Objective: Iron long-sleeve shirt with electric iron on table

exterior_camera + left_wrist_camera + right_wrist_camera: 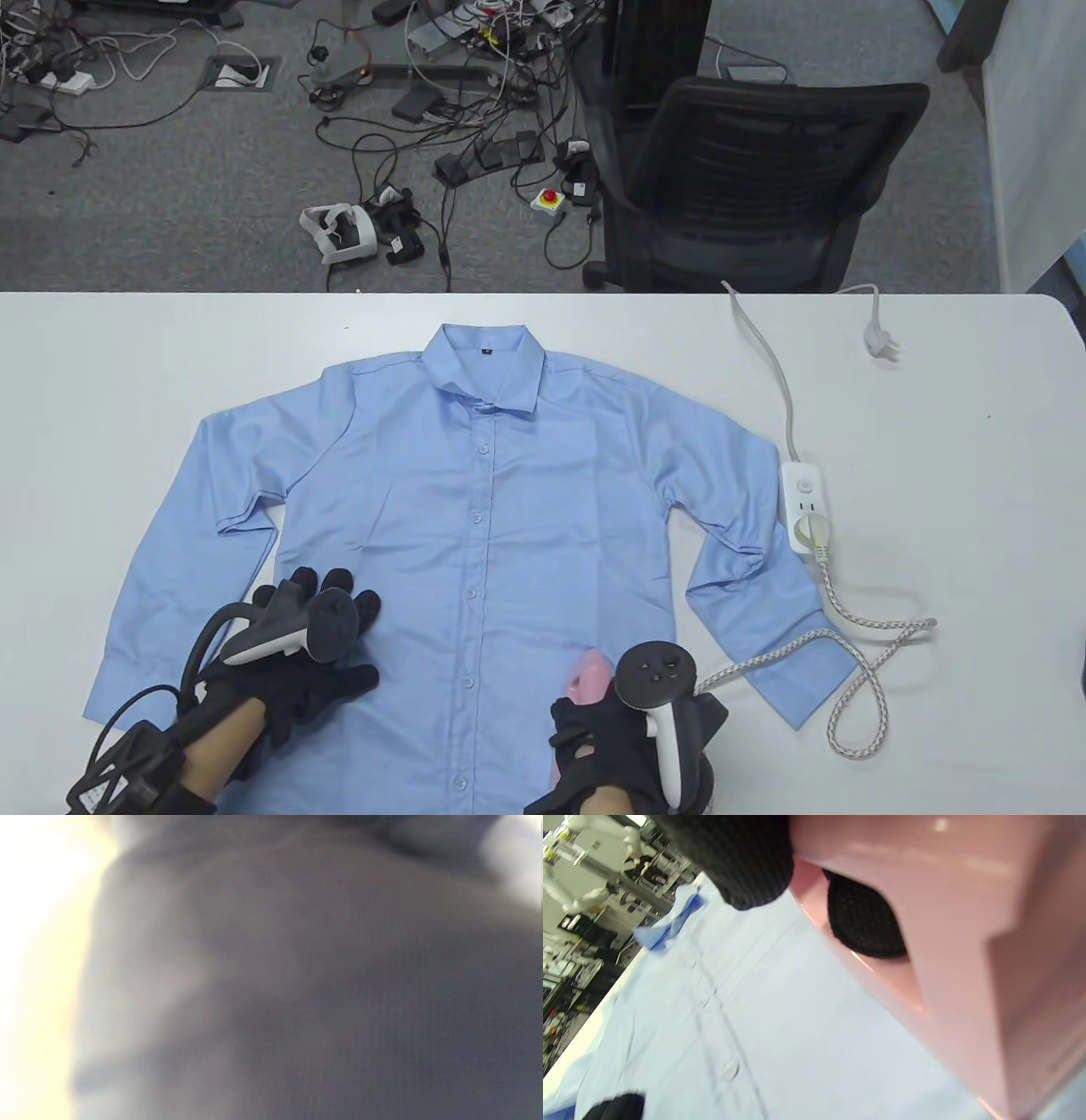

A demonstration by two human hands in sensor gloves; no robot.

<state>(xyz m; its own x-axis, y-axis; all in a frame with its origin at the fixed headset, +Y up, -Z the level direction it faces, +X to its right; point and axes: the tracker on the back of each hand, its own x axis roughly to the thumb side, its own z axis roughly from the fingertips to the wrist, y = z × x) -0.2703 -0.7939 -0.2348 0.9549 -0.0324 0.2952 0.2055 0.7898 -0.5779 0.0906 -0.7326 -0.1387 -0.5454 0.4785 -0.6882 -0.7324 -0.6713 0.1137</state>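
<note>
A light blue long-sleeve shirt [475, 501] lies flat and buttoned on the white table [127, 382], collar at the far side. My left hand [314, 654] rests flat on the shirt's lower left front, fingers spread. My right hand [611, 739] grips the handle of a pink electric iron [588, 679], which sits on the shirt's lower right front near the hem. In the right wrist view my gloved fingers [746, 861] wrap the pink iron [946, 942] above the shirt [746, 1018]. The left wrist view is a dark blur.
A white power strip [806, 501] lies right of the shirt, with the iron's braided cord [865, 671] plugged in and looping on the table. The strip's own plug [878, 340] lies loose near the far edge. A black office chair [747, 187] stands beyond the table.
</note>
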